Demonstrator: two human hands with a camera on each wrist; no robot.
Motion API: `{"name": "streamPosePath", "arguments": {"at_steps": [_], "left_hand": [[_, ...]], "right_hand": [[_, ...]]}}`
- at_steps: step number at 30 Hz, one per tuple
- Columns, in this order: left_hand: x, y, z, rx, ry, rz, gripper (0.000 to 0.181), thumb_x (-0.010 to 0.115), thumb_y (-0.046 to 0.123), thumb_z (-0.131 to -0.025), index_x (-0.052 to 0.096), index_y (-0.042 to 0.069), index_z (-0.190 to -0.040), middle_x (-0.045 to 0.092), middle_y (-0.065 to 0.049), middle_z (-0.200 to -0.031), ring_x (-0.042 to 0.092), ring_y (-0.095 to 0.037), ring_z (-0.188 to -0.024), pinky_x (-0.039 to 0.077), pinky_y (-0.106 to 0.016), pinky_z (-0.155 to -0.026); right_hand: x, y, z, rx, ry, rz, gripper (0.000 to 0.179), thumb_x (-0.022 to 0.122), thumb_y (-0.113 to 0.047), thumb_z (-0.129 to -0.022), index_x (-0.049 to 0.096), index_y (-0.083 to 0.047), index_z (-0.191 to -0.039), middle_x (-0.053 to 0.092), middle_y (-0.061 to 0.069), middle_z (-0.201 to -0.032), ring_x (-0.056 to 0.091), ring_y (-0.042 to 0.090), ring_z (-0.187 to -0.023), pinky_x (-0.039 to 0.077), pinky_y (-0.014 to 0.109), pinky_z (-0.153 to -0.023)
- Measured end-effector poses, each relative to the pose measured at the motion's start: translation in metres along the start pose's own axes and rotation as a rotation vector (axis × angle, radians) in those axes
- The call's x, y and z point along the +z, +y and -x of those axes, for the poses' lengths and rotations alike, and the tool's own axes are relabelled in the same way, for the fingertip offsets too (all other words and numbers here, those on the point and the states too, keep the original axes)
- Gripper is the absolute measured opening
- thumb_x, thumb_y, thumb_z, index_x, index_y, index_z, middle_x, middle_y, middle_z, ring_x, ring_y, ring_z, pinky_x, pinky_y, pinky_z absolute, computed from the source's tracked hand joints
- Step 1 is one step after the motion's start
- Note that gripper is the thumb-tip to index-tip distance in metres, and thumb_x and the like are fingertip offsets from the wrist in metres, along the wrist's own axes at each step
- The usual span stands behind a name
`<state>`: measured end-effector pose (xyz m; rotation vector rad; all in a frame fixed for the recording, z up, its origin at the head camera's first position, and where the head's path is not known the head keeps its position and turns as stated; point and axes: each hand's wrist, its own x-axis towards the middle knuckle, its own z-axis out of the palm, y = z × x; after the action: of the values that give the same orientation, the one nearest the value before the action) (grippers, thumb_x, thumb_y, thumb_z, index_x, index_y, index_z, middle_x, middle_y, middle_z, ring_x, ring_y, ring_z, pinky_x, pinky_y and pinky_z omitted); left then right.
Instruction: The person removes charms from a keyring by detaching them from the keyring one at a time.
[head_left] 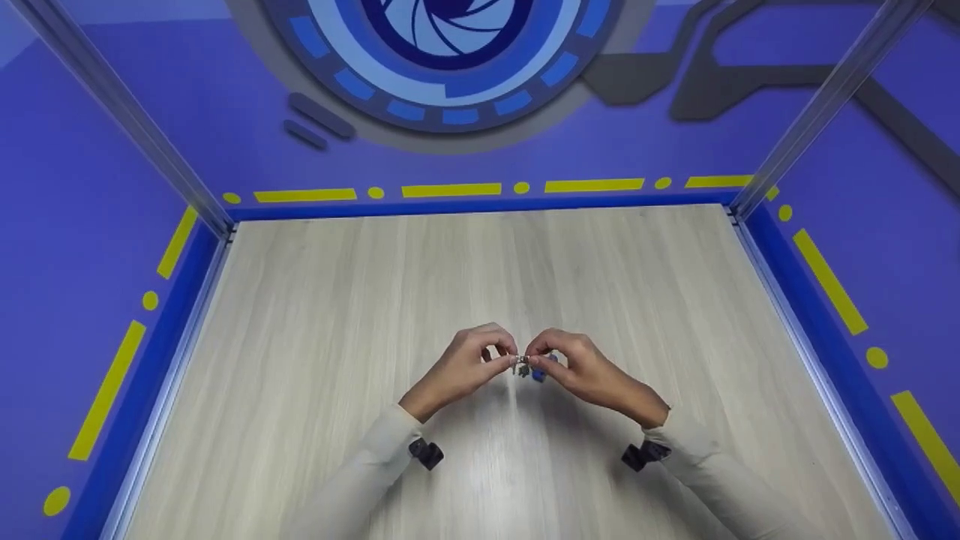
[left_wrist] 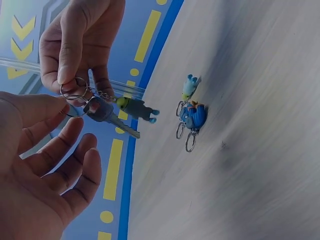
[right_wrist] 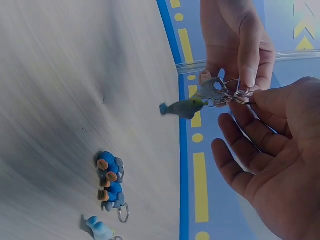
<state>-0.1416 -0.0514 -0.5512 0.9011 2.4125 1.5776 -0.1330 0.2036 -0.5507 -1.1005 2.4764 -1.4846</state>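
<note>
Close together over the table's near half, my left hand [head_left: 461, 369] and right hand [head_left: 592, 375] meet at linked metal key rings [left_wrist: 73, 97]. The thumb and index finger of each hand pinch the rings from opposite sides. From the rings hang a key [left_wrist: 102, 111] and a small grey figure keychain [left_wrist: 135, 108] with a greenish-yellow head and blue feet. In the left wrist view, the left hand's other fingers stay loosely spread. Which ring each hand pinches is hard to tell.
On the wood-grain table [head_left: 337, 300] lie two blue figure keychains [right_wrist: 114, 192] with orange parts, touching, and a light-blue figure keychain [right_wrist: 100, 227] beside them. Blue walls [head_left: 187, 97] and metal posts [head_left: 135, 112] border the table. A black wrist camera [head_left: 426, 454] sits on each sleeve.
</note>
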Motion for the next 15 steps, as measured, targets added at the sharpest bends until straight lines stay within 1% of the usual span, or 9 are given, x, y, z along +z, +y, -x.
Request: {"name": "streamPosePath", "arguments": {"at_steps": [4,5,7,11,15], "left_hand": [[0.0012,0.0001,-0.0003,0.017,-0.027,-0.051,0.010,0.078,0.009,-0.103,0.076,0.011,-0.094,0.075,0.001,-0.104,0.067,-0.012,-0.098,0.058,-0.045,-0.079],[0.0012,0.0001,-0.0004,0.019,-0.034,-0.055,0.010,0.078,0.008,-0.103,0.075,0.010,-0.094,0.075,0.000,-0.106,0.067,-0.013,-0.099,0.059,-0.046,-0.079],[0.0010,0.0000,-0.0008,0.025,-0.038,-0.051,0.009,0.077,0.007,-0.103,0.076,0.008,-0.095,0.076,-0.002,-0.110,0.067,-0.015,-0.104,0.059,-0.042,-0.081],[-0.0003,-0.0011,-0.0012,0.030,-0.028,0.001,0.008,0.078,0.004,-0.102,0.076,0.006,-0.094,0.076,-0.008,-0.116,0.066,-0.018,-0.113,0.058,-0.038,-0.085],[-0.0027,-0.0027,-0.0005,0.021,-0.017,0.090,0.008,0.078,0.005,-0.102,0.078,0.008,-0.095,0.075,-0.008,-0.119,0.065,-0.018,-0.118,0.058,-0.037,-0.090]], "right_hand": [[0.0000,0.0007,0.0007,-0.026,-0.015,0.015,0.004,0.073,-0.003,-0.105,0.075,-0.006,-0.106,0.078,0.004,-0.107,0.075,0.025,-0.103,0.062,0.044,-0.093],[-0.0003,0.0005,0.0007,-0.032,-0.019,0.017,0.006,0.073,-0.001,-0.105,0.075,-0.006,-0.106,0.078,0.004,-0.107,0.075,0.025,-0.104,0.062,0.045,-0.093],[-0.0009,0.0003,0.0004,-0.035,-0.028,0.017,0.005,0.072,-0.001,-0.105,0.074,-0.005,-0.106,0.077,0.004,-0.107,0.075,0.024,-0.104,0.062,0.045,-0.092],[-0.0032,-0.0004,-0.0007,-0.044,-0.046,0.013,0.004,0.070,-0.004,-0.107,0.073,-0.004,-0.105,0.076,0.006,-0.108,0.073,0.020,-0.103,0.061,0.039,-0.092],[-0.0076,0.0003,0.0004,-0.044,-0.035,0.014,0.004,0.071,-0.004,-0.106,0.072,-0.007,-0.104,0.075,0.004,-0.109,0.072,0.020,-0.104,0.059,0.039,-0.091]]}}
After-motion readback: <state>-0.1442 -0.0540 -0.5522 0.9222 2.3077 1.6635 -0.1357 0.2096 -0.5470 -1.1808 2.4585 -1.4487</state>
